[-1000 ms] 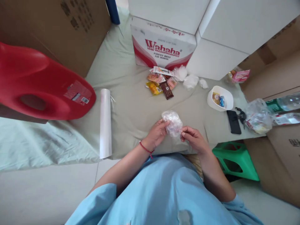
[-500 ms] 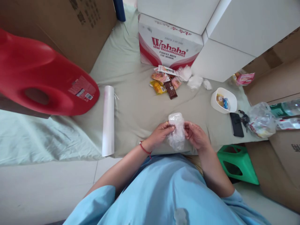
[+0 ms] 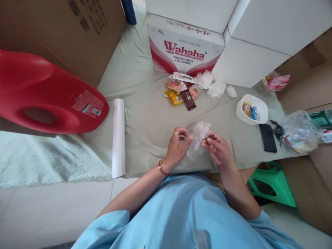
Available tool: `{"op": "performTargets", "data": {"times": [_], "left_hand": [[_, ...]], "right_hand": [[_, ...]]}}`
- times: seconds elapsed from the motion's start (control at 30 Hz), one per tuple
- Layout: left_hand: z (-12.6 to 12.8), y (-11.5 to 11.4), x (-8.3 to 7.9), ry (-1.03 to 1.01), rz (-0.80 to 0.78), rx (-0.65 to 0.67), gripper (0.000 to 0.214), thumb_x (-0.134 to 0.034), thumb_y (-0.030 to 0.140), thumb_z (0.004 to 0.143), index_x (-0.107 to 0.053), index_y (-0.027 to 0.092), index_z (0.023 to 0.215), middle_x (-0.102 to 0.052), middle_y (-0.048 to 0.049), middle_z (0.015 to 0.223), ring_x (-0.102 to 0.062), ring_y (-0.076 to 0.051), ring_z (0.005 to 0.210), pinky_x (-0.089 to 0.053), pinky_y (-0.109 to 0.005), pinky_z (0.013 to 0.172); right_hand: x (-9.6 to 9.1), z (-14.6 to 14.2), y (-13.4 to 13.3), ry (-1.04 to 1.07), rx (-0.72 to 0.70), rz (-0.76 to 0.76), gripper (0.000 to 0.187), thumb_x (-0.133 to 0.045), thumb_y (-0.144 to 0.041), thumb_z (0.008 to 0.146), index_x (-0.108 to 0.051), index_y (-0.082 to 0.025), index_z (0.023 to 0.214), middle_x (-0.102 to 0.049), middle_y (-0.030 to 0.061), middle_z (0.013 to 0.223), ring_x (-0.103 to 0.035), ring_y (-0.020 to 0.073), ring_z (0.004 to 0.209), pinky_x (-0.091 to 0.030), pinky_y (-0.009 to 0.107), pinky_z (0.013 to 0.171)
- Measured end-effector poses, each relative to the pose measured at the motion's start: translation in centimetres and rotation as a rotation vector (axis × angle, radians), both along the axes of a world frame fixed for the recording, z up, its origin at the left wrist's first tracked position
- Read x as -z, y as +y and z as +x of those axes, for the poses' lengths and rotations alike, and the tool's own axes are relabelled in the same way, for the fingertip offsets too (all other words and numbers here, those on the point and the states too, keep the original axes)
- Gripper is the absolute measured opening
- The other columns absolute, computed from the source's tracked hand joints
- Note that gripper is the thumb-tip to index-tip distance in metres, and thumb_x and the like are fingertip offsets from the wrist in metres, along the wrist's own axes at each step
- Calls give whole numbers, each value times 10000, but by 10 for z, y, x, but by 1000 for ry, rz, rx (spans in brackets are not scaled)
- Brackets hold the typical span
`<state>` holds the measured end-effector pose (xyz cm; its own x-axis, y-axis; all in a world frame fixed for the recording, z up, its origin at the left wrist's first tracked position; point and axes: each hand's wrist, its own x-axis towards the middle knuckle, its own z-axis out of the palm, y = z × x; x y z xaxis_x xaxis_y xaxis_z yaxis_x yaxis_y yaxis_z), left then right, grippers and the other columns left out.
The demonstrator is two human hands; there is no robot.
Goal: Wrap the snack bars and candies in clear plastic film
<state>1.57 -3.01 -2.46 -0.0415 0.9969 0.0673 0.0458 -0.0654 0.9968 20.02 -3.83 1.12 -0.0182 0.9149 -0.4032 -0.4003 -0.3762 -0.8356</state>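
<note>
A crumpled clear plastic bag (image 3: 199, 136) is stretched between my hands, above the near part of the cloth-covered surface. My left hand (image 3: 178, 145) pinches its left edge between thumb and fingers. On the other side, my right hand (image 3: 218, 147) grips the bag with its fingertips. Beyond them lies a pile of wrapped snacks, with a brown packet (image 3: 188, 99) and a yellow packet (image 3: 173, 97) in front. Crumpled clear plastic (image 3: 216, 90) sits to the right of the pile. Left of my hands stands out a long white plastic roll (image 3: 118, 138).
At right are a white tub (image 3: 250, 119) holding small packets, a black phone (image 3: 268, 138) and a filled plastic bag (image 3: 298, 133). A Wahaba carton (image 3: 185, 50) stands behind the snacks. A large red jug (image 3: 52, 97) is at left, a green stool (image 3: 275, 188) below the right edge.
The bag has gone from a flatter, folded shape to a thinner, twisted one tilted to the right. My left fingers have drawn back to its edge. The view has shifted slightly.
</note>
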Motion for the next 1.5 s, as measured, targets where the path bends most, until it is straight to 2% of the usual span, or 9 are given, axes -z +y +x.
{"op": "performTargets", "data": {"times": [0.13,0.37,0.6,0.8,0.9,0.97,1.07,1.13,1.5], "left_hand": [[16,7,4,-4,-58,221,318,-746,511,896,-657,212,961,-678,-33,948,-638,-170,871,-518,-290,779],[3,40,15,-101,-151,32,332,-689,525,942,-614,208,876,-551,38,710,-489,-112,635,-414,-236,604],[-12,58,26,-164,-236,29,382,-695,594,920,-570,233,906,-452,77,614,-408,-100,474,-325,-233,449],[-24,39,15,158,190,-195,402,-654,595,964,-595,234,1130,-609,-50,1030,-596,-176,861,-521,-326,784],[-22,20,6,349,452,64,521,-762,627,868,-634,245,1198,-632,-96,1161,-611,-260,1051,-509,-431,952],[-16,11,8,487,482,243,499,-793,565,862,-659,247,1223,-650,-125,1227,-597,-314,1153,-474,-486,1011],[-10,9,20,646,367,347,147,-622,332,1000,-709,233,1066,-696,-126,1126,-610,-299,1084,-468,-473,954],[-11,12,26,619,295,372,193,-526,261,1030,-703,229,957,-704,-99,986,-614,-263,968,-477,-432,894],[-35,20,15,-146,-203,-12,321,-652,534,990,-592,225,928,-635,6,823,-575,-138,768,-474,-267,753]], "right_hand": [[11,-2,5,-84,20,25,383,-976,-379,646,-742,-233,911,-698,-24,810,-658,107,692,-589,223,640],[33,29,4,-242,195,16,403,-942,-446,637,-697,-224,868,-636,-38,757,-601,103,627,-507,219,544],[32,48,6,-284,229,-34,400,-937,-412,629,-697,-217,881,-605,-56,713,-521,72,543,-415,184,442],[23,39,21,-186,246,-55,414,-947,-417,636,-664,-216,862,-554,-78,650,-455,43,484,-319,140,373],[23,32,25,-173,234,-55,418,-946,-427,652,-653,-215,862,-552,-76,650,-453,40,478,-321,135,366],[26,29,27,-176,231,-50,418,-937,-433,664,-649,-218,877,-540,-80,645,-446,39,472,-320,135,362],[30,29,28,-182,254,-43,424,-930,-433,668,-639,-222,893,-543,-82,660,-442,36,472,-313,133,361],[33,31,27,-191,268,-38,426,-931,-434,675,-636,-221,897,-546,-81,665,-454,37,485,-321,131,369],[36,53,8,-204,303,-44,412,-950,-426,659,-661,-213,861,-546,-71,668,-459,44,511,-320,133,383]]}}
